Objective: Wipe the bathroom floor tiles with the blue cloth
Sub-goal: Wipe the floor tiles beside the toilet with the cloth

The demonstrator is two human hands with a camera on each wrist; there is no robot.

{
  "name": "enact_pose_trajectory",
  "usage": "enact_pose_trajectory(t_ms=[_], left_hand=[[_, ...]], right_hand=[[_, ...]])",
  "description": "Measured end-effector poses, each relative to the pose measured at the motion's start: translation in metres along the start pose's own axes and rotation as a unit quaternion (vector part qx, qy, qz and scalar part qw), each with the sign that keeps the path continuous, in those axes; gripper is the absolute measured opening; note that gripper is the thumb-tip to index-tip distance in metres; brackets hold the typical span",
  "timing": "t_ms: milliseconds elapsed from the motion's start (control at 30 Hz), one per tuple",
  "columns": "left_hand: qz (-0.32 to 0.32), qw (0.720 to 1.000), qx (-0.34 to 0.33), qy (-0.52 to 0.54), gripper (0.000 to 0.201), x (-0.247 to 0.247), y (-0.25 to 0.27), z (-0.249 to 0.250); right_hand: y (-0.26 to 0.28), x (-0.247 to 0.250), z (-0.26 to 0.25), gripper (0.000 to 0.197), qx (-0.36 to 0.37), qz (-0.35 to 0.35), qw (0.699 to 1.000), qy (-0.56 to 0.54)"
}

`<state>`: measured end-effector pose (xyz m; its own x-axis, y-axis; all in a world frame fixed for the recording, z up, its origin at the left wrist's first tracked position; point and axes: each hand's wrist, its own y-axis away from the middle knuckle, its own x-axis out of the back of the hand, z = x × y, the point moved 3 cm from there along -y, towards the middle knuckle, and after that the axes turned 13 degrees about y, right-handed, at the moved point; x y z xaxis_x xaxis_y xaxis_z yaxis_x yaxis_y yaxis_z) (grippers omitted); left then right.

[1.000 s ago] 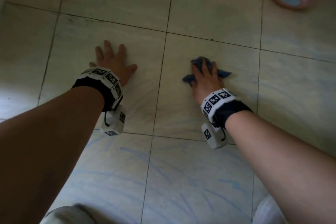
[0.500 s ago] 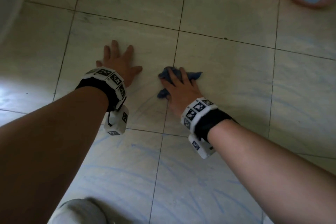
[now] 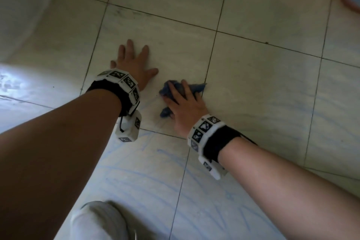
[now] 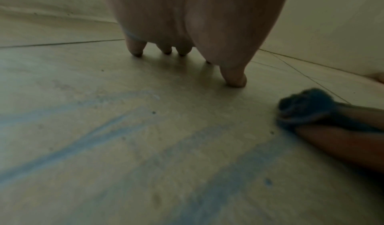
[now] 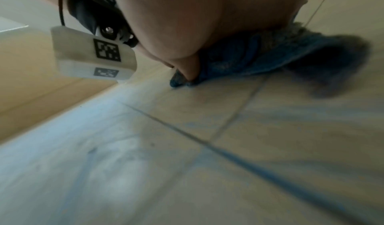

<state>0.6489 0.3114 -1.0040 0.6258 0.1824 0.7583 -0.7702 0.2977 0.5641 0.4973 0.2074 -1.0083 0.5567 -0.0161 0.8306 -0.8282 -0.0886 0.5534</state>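
Pale floor tiles [image 3: 263,76] with faint blue streaks lie under both hands. The left hand [image 3: 134,64] rests flat on a tile, fingers straight and spread apart. Just beside its thumb, the right hand [image 3: 185,103] presses down with spread fingers on the bunched blue cloth [image 3: 196,86], which pokes out beyond the fingertips.
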Motion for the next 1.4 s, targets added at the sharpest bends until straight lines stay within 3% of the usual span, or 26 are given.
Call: enact_pose_trajectory(t_ms=[67,200,333,500,600,767,1200,1400], left_hand=[[-0.002,1.000,0.001,0.005,0.077,-0.001,-0.001,-0.001],[-0.005,1.000,0.006,0.006,0.075,-0.001,0.001,0.001],[-0.011,1.000,0.022,0.008,0.074,-0.002,0.003,0.007],[0.000,1.000,0.024,0.003,0.074,-0.004,0.001,0.008],[0.004,0.999,0.034,0.004,0.074,-0.005,0.000,0.011],[0.009,0.999,0.050,0.016,0.070,-0.013,-0.003,0.032],[-0.043,0.996,-0.066,-0.035,0.068,-0.082,-0.005,0.174],[-0.047,0.995,-0.084,-0.037,0.068,-0.097,-0.011,0.208]], right_hand=[[0.005,-0.003,0.026,0.060,-0.014,-0.002,1.000,0.006],[-0.001,0.007,0.090,0.062,-0.132,0.003,0.991,0.001],[-0.014,0.017,0.077,0.064,-0.188,-0.001,0.982,-0.038],[-0.014,0.013,0.004,0.059,-0.067,0.017,0.998,-0.015],[0.000,0.001,0.000,0.055,-0.030,0.015,0.999,-0.023],[0.010,-0.005,0.066,0.056,-0.094,0.007,0.995,-0.021],[0.071,-0.034,0.220,0.057,-0.303,0.027,0.943,-0.133],[0.123,-0.064,0.307,0.060,-0.451,0.020,0.875,-0.174]])
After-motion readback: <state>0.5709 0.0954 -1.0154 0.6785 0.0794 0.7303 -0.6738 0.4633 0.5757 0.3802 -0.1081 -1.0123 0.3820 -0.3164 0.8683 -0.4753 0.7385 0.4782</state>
